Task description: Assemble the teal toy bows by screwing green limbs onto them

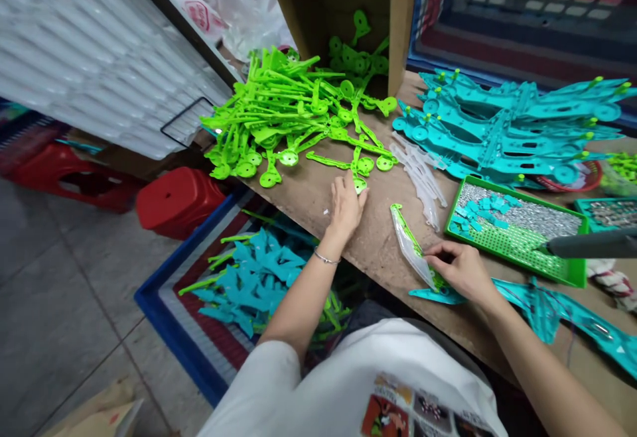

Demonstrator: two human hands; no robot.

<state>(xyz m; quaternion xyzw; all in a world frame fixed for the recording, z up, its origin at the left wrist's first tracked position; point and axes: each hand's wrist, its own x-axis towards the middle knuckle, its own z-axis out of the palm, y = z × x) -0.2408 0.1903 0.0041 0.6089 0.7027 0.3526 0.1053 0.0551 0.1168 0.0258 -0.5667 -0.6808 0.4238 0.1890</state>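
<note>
My left hand [346, 206] reaches across the wooden table [318, 198], fingers closing on a bright green plastic piece [359, 184] at the near edge of a big green parts pile [283, 115]. My right hand [460, 269] pinches a clear plastic piece with a green strip [411, 246], holding it down on a teal plastic part [552, 308] that lies along the table's near edge.
Stacked teal parts [507, 125] lie at the back right, with clear plastic strips [421, 175] beside them. A green tray of small screws [517, 228] sits right of my hands. Below the table, a blue crate [164, 311] holds teal parts; red stools [176, 201] stand left.
</note>
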